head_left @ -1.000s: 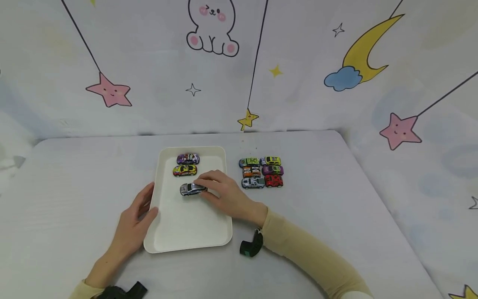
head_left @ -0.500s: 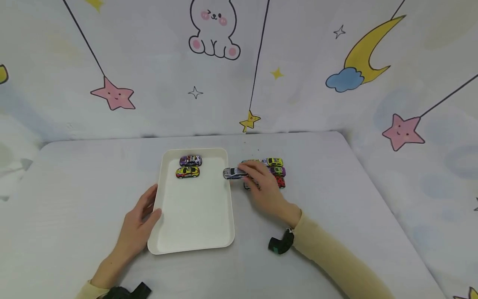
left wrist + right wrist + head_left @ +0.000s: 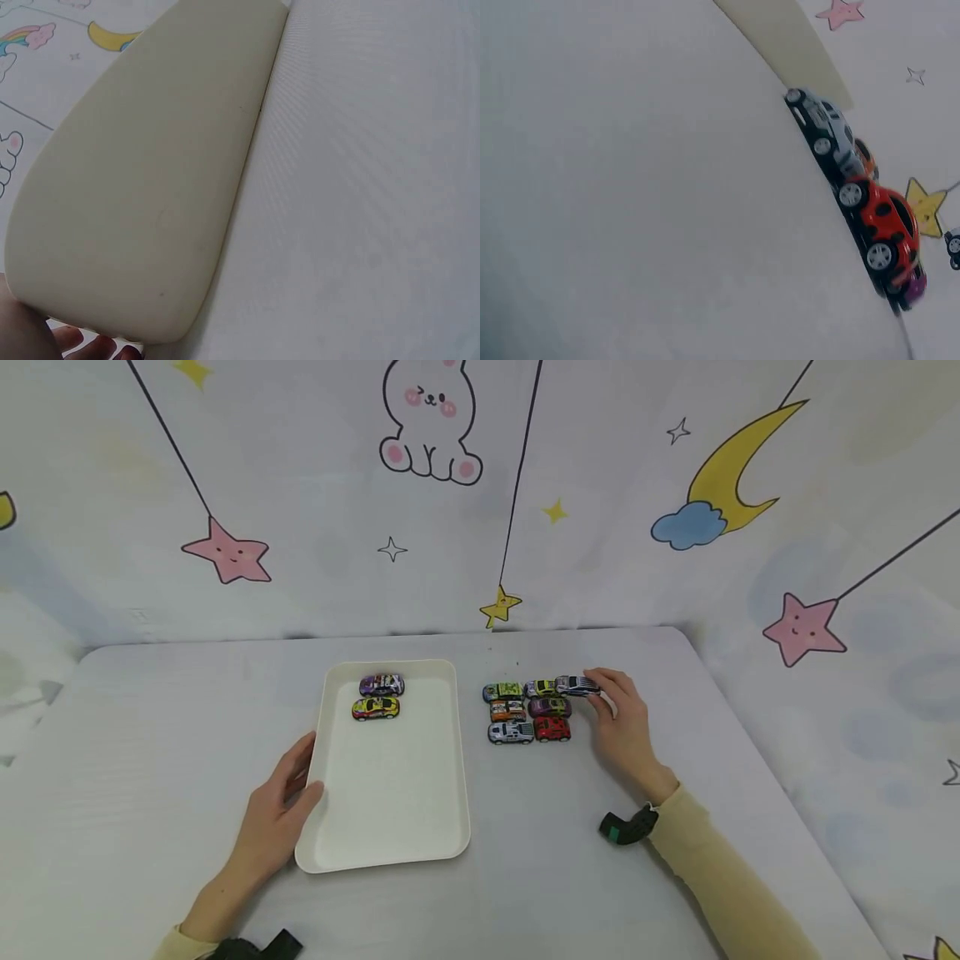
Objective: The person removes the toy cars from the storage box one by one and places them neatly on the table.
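My right hand [image 3: 624, 727] pinches the rear end of a silver toy car with dark stripes [image 3: 576, 686], at the right of a yellow toy car [image 3: 540, 688]. At the right border of the right wrist view, only wheels of a raised car [image 3: 954, 244] show. My left hand [image 3: 266, 814] grips the left rim of a white tray [image 3: 390, 862], thumb at the rim and fingers along the outer side. Inside the tray, at its far end, are a purple toy car [image 3: 382, 685] and a yellow-and-red toy car [image 3: 376, 708].
Right of the tray stand a green car [image 3: 502, 692], an orange car [image 3: 507, 711], a white-grey pickup [image 3: 511, 732], a purple-green car [image 3: 550, 707] and a red car with black spots [image 3: 552, 729] in close rows. Behind the table [image 3: 187, 718] hangs a patterned cloth [image 3: 600, 460].
My right hand has carried the silver car out of the tray, rightward past the rows of cars, to their far right corner. The left hand stays at the tray's rim.
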`<state>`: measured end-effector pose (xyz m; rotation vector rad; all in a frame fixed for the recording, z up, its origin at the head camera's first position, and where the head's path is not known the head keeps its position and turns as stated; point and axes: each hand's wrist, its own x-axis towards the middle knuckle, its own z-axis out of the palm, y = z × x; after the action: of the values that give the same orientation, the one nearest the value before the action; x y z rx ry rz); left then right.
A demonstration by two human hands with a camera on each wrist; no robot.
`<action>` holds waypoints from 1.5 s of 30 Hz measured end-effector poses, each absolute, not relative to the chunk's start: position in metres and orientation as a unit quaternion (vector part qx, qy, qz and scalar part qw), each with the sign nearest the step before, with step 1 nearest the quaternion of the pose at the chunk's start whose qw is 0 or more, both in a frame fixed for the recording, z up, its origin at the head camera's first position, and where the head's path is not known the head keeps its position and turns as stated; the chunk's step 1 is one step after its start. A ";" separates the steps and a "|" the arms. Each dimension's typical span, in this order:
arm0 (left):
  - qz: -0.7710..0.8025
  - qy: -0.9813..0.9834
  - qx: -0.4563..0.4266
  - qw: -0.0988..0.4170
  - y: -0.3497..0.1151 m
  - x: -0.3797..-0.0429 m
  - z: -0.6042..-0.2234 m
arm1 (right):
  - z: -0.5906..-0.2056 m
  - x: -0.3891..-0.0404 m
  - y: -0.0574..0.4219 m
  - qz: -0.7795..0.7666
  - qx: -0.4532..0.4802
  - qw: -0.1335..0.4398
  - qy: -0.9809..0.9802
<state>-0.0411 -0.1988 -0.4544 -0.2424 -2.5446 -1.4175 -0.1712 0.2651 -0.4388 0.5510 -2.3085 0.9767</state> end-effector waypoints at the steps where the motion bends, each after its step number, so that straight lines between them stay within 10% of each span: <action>1: -0.482 -0.865 -0.082 0.109 -0.198 -0.041 -0.455 | -0.440 -0.173 0.270 0.367 0.198 0.283 -0.864; 45: -0.492 -0.858 -0.092 0.118 -0.200 -0.042 -0.455 | -0.447 -0.182 0.289 0.383 0.131 0.204 -0.892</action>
<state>-0.0422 -0.1998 -0.4547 -0.2702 -2.5095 -1.4381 -0.1817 0.2890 -0.4471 0.3664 -2.4873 1.0672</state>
